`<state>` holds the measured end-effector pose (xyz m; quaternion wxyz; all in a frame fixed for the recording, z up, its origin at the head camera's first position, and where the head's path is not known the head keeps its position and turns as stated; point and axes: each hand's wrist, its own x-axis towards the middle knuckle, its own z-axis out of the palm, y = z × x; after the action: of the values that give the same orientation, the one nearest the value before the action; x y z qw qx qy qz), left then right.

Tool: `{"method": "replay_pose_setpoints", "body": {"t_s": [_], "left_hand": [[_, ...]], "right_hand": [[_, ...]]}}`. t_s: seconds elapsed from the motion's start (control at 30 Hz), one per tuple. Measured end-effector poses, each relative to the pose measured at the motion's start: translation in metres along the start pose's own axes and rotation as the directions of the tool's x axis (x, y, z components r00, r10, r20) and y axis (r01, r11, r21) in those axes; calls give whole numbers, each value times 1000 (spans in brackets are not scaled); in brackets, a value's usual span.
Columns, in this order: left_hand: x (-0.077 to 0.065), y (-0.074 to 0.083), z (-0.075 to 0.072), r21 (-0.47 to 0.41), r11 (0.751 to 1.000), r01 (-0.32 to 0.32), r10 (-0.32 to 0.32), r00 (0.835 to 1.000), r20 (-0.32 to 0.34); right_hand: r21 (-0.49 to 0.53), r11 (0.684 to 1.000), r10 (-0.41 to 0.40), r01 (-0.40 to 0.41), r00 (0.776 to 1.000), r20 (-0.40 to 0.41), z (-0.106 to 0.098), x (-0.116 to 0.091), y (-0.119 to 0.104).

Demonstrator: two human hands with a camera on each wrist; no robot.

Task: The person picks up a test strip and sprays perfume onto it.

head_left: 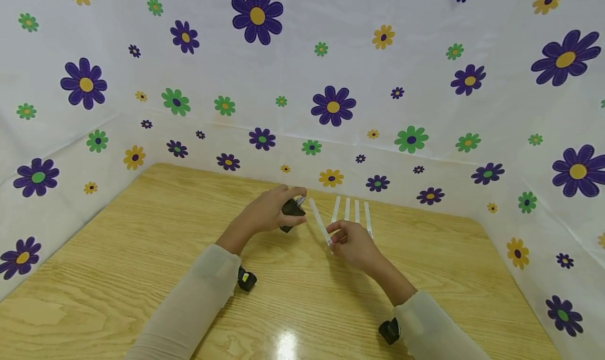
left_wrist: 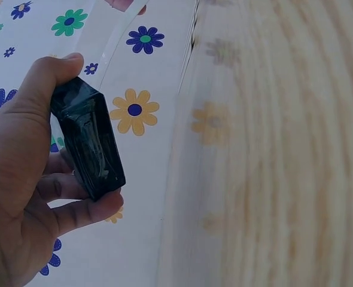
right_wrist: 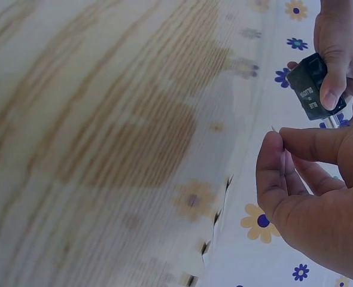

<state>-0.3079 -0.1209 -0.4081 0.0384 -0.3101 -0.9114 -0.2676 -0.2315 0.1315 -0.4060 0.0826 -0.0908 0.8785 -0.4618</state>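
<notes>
My left hand (head_left: 269,211) grips a dark glass perfume bottle (head_left: 291,208), tilted, with its silver spray nozzle pointing toward the right hand. In the left wrist view the bottle (left_wrist: 93,143) sits between thumb and fingers. White lettering shows on the bottle (right_wrist: 311,89) in the right wrist view. Thumb and fingers of my right hand (head_left: 354,247) pinch the lower end of a white paper test strip (head_left: 319,218), whose free end points up and left, close to the nozzle. Only a thin edge of that strip shows in the right wrist view.
Several more white strips (head_left: 347,208) lie side by side at the table's back, partly behind the right hand. The wood-grain table (head_left: 302,302) meets a flowered white cloth (head_left: 283,76) at the back and sides. Black wrist cameras (head_left: 247,279) hang under the sleeves.
</notes>
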Motion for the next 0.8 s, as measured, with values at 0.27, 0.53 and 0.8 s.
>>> {"method": "replay_pose_setpoints", "body": {"t_s": [0.27,0.53,0.8], "left_hand": [[1,-2,2,-11,1000,18,-18,1000,-3],[0,-3,2,-9,1000,-2,2,1000,-13],[0,-4,1,-16,999,-30,29,999,-16]], "right_hand": [[-24,1000,-11,10,1000,-5,-1,-1,-2],[-15,1000,10,-10,1000,-14,-1,0,0],[-11,1000,8,-8,1000,-29,-4,2,3]]}}
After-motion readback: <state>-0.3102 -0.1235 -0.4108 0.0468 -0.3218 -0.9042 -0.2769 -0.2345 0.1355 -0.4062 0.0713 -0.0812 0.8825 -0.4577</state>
